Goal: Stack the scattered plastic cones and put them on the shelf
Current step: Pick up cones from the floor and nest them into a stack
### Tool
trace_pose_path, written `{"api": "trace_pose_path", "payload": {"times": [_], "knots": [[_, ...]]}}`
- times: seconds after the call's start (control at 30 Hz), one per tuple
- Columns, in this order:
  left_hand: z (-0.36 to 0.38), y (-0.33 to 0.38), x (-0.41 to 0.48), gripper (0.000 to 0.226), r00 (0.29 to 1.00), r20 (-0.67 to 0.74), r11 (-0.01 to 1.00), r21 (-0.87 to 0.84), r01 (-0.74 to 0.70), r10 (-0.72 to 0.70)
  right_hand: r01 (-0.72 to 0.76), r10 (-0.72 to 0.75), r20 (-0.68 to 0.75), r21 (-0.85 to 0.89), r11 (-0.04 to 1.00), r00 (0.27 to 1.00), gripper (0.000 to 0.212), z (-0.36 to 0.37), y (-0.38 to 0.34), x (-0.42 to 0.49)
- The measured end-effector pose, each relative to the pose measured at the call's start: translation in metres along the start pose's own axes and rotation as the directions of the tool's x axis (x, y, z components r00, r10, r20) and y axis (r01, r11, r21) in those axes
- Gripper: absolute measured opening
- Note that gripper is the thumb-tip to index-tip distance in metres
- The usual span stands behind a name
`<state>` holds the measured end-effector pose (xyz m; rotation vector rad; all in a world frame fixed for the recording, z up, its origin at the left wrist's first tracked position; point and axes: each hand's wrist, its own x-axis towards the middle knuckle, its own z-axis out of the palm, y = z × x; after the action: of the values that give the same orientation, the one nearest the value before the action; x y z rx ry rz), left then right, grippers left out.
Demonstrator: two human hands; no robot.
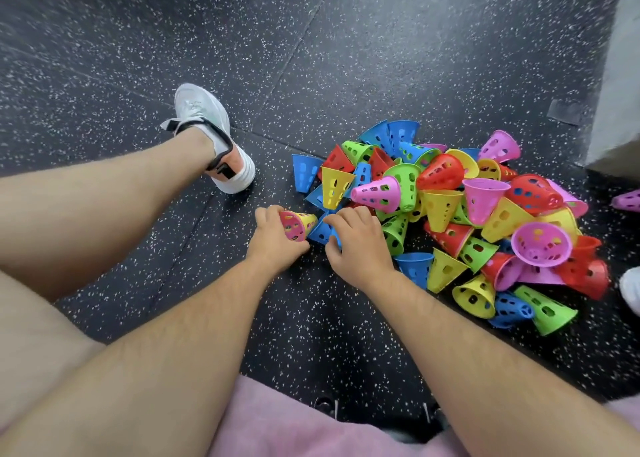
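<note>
pink soft cloth (311, 432) lies across my lap at the bottom edge. past it my left hand (275, 240) curls round a pink cone (290, 227) and a yellow cone (309, 219) fitted together on their sides, both thin plastic pierced with holes. my right hand (358, 240) bends its fingers over a blue cone (320, 230) just beside them, thumb pinching it. to the right, the heap of cones (467, 214), red, green, yellow, blue and pink, sprawls on the black speckled rubber floor (346, 75). my white sneaker (204, 127) rests at left.
</note>
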<state>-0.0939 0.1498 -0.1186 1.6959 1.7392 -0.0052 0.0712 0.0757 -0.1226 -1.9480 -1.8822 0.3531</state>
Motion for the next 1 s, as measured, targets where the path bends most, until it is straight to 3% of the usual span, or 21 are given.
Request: {"api": "trace_pose_path", "payload": {"times": [0.2, 0.3, 0.4, 0.5, 0.6, 0.77, 0.9, 1.0], "knots": [[-0.017, 0.005, -0.006, 0.071, 0.997, -0.081, 0.982, -0.189, -0.019, 0.004, -0.005, 0.005, -0.007, 0.042, 0.999, 1.000, 0.037, -0.009, 0.009, -0.007], [-0.021, 0.008, -0.008, 0.071, 0.994, -0.106, 0.974, -0.223, -0.040, 0.017, 0.065, -0.063, 0.097, -0.012, 0.998, 0.993, 0.037, -0.012, 0.022, -0.019], [-0.019, 0.011, -0.009, 0.073, 0.992, -0.119, 0.983, -0.171, -0.072, 0.052, 0.056, -0.040, 0.182, -0.088, 0.995, 0.982, 0.026, -0.010, 0.031, -0.025], [-0.015, 0.015, -0.016, 0.065, 0.996, -0.072, 0.977, -0.204, -0.061, 0.047, 0.041, -0.023, 0.138, -0.125, 0.991, 0.990, 0.011, -0.007, 0.036, -0.025], [-0.013, 0.019, -0.022, 0.058, 0.995, -0.081, 0.967, -0.245, -0.070, 0.052, 0.007, 0.005, 0.110, -0.114, 0.993, 0.994, 0.009, -0.008, 0.042, -0.026], [-0.013, 0.023, -0.025, 0.063, 0.994, -0.088, 0.939, -0.330, -0.097, 0.072, -0.159, 0.154, 0.049, 0.126, 0.979, 0.987, 0.023, -0.023, 0.044, -0.029], [-0.011, 0.025, -0.027, 0.071, 0.994, -0.070, 0.939, -0.328, -0.106, 0.088, -0.133, 0.179, -0.136, 0.298, 0.945, 0.974, 0.024, -0.042, 0.043, -0.026], [-0.009, 0.025, -0.030, 0.076, 0.994, -0.040, 0.951, -0.288, -0.112, 0.105, -0.125, 0.214, -0.199, 0.382, 0.916, 0.957, 0.026, -0.053, 0.038, -0.020]]}}
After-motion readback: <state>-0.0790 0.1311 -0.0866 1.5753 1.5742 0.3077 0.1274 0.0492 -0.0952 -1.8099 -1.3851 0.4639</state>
